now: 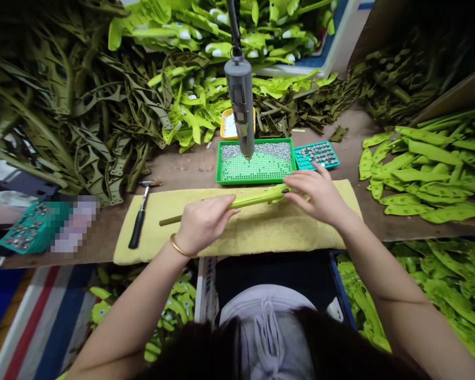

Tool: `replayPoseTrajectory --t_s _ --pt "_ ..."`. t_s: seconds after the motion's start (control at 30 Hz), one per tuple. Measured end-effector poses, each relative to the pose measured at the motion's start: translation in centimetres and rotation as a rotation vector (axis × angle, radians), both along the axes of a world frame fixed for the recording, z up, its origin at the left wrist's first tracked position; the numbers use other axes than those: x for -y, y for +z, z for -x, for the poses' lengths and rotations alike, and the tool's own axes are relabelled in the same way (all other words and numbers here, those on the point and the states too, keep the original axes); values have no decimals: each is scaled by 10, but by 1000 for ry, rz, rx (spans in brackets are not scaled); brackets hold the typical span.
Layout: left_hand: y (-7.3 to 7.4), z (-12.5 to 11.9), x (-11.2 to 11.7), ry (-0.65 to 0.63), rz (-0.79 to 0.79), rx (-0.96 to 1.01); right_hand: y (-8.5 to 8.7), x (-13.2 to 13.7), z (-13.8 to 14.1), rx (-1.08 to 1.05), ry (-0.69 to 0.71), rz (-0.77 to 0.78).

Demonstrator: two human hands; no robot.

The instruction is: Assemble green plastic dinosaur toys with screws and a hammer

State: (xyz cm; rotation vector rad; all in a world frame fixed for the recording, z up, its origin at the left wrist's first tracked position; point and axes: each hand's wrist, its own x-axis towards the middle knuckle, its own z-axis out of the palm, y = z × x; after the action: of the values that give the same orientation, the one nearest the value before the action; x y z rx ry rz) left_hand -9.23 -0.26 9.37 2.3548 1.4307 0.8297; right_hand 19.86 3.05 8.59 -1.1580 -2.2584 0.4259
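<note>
A long lime-green plastic part with an olive stem lies across a yellow towel on the workbench. My left hand, with a gold bangle on the wrist, is curled over the part's left half. My right hand presses down on its right end with bent fingers. A grey electric screwdriver hangs from above, its tip over a green tray of screws just behind the towel.
A small hammer lies at the towel's left edge. A teal tray of round metal pieces sits right of the screw tray, another at far left. Olive parts are heaped left and behind, lime parts right.
</note>
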Motion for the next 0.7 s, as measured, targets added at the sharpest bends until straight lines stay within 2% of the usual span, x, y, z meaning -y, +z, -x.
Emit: replayPoseTrajectory --t_s 0.07,0.13,0.2,0.3,0.43,0.53,0.63,0.7 --pt "4 -13 -1 -16 11 -6 10 4 20 113 94 -82" --pt "10 -27 -2 -27 10 -25 12 5 38 116 167 -116" --pt "16 -37 -4 -26 4 -23 10 5 46 81 157 -136" --pt "26 -42 -5 -31 35 46 6 4 32 86 71 -157" --pt "35 -39 -5 -65 120 151 3 3 -14 167 -65 -141" --pt "38 -36 -5 -68 144 212 -6 5 -36 141 -95 -76" --pt "38 -30 -4 -53 142 197 -14 9 -35 61 -116 -88" --pt "36 -27 -3 -42 125 179 -12 14 -26 79 -121 -114"
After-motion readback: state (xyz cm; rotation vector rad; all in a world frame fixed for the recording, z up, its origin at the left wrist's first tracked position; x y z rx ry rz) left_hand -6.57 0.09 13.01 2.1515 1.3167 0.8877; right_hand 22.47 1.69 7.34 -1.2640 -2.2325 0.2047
